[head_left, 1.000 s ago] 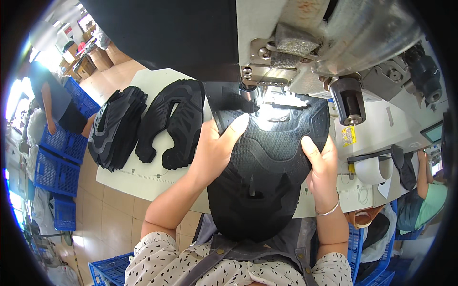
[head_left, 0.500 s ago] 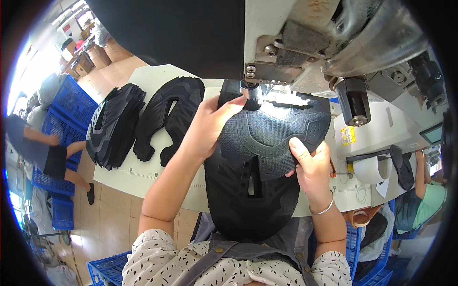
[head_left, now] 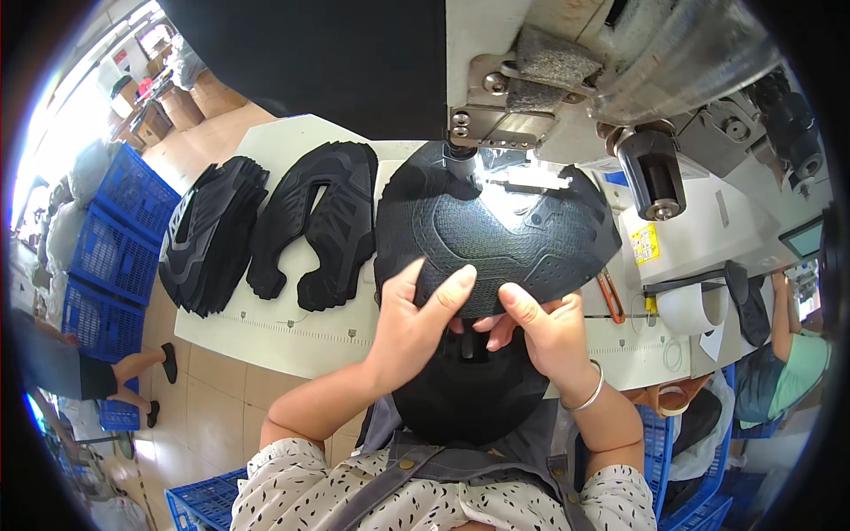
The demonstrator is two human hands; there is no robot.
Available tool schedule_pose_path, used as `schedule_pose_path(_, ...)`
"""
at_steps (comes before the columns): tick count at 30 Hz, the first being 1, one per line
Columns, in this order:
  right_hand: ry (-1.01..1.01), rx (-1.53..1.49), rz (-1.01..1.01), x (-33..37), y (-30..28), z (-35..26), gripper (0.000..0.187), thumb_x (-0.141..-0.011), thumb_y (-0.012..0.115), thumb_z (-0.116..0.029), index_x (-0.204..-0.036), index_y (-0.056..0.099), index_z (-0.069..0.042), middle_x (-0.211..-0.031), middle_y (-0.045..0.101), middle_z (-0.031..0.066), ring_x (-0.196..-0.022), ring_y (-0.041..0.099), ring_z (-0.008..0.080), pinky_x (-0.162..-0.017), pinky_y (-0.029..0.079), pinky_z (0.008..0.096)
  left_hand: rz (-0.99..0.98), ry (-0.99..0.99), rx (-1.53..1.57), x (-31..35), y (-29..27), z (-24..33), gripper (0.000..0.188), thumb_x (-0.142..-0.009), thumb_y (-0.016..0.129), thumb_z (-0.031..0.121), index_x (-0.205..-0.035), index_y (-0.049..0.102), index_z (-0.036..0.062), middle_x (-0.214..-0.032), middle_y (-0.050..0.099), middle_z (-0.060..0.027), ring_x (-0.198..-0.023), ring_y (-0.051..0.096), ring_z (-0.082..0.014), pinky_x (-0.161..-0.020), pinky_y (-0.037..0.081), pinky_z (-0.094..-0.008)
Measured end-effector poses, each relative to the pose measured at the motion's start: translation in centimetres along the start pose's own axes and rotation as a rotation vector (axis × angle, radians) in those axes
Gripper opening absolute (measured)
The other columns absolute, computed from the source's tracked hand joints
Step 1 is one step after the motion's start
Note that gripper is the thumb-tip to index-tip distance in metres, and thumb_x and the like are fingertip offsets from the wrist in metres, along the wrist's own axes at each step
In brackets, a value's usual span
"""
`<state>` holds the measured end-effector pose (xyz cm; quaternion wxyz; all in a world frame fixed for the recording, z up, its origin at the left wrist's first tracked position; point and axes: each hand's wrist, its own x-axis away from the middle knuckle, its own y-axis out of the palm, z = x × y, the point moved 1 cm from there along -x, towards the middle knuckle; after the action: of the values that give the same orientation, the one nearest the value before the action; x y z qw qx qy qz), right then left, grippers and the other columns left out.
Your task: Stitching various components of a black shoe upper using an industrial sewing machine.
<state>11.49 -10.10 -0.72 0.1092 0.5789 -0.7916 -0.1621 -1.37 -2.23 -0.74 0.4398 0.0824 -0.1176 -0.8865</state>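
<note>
Illegible yellow label [head_left: 645, 243] on white casing [head_left: 695, 232]

Harsh white glare on the black panel [head_left: 482, 237], fisheye curvature, dark corners.

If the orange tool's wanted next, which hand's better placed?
Right, probably: the right hand is nearer the orange tool; the left hand is farther. Both pinch the black textured piece at its near edge.

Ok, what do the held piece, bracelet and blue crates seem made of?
Piece: perhaps rubber or coated synthetic, black with a low sheen; its fine texture glints in bright light, but that leaves it open.
Bracelet: probably metal, smooth and silvery, given its bright highlights.
Crates: likely moulded plastic, evenly blue, with regular lattice openings.
</note>
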Motion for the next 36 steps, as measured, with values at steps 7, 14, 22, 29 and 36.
schedule_pose_path(7, -0.005, 0.052, -0.067, 0.2, 0.9, 0.7, 0.019, -0.088, 0.055, -0.015, -0.086, 0.062, 0.003, -0.069, 0.064, 0.0098, -0.059, 0.063, 0.0157, -0.046, 0.049, 0.0244, -0.035, 0.057, 0.094, -0.2, 1.4, -0.4, 0.016, -0.09, 0.053, 0.018, -0.086, 0.056, 0.0024, -0.076, 0.055, 0.0015, -0.064, 0.049, -0.0051, -0.056, 0.04, -0.0193)
schedule_pose_path(14, -0.363, 0.743, -0.188, 3.5, -1.2, -2.1, 0.009, -0.08, 0.058, -0.006, -0.084, 0.063, 0.0, -0.069, 0.063, 0.0098, -0.056, 0.058, 0.0154, -0.054, 0.046, 0.0242, 0.13, -0.161, 0.042, -0.8, 0.3, 0.6, 0.018, -0.087, 0.057, 0.023, -0.093, 0.058, 0.0057, -0.079, 0.058, 0.0003, -0.059, 0.053, -0.0068, -0.047, 0.044, -0.0207)
schedule_pose_path(22, -0.342, 0.539, 0.123, -2.6, -7.5, -3.9, 0.033, -0.084, 0.055, -0.006, -0.115, 0.047, 0.002, -0.091, 0.059, 0.0093, -0.084, 0.054, 0.0111, -0.078, 0.042, 0.0243, 0.042, -0.162, 0.052, -1.3, -0.1, 0.8, 0.019, -0.086, 0.058, 0.026, -0.09, 0.057, 0.0081, -0.072, 0.056, 0.0021, -0.054, 0.049, -0.0048, -0.045, 0.039, -0.0192)
schedule_pose_path(29, -0.333, 0.386, 0.075, -3.1, -7.4, -4.9, 0.033, -0.082, 0.058, -0.002, -0.113, 0.05, 0.004, -0.093, 0.062, 0.008, -0.083, 0.057, 0.0081, -0.076, 0.044, 0.0197, 0.043, -0.111, 0.066, -1.7, -0.2, 1.1, 0.018, -0.086, 0.057, 0.027, -0.093, 0.057, 0.0102, -0.079, 0.057, 0.0036, -0.063, 0.049, -0.0033, -0.049, 0.04, -0.0193)
schedule_pose_path(36, -0.337, 0.47, 0.072, -3.3, -7.2, -5.5, 0.035, -0.082, 0.06, -0.009, -0.113, 0.052, 0.004, -0.095, 0.061, 0.007, -0.083, 0.056, 0.0093, -0.078, 0.044, 0.0216, 0.012, -0.14, 0.08, -2.0, -0.5, 1.3, 0.018, -0.086, 0.058, 0.026, -0.094, 0.056, 0.0099, -0.078, 0.056, 0.0029, -0.059, 0.048, -0.0043, -0.047, 0.039, -0.0194)
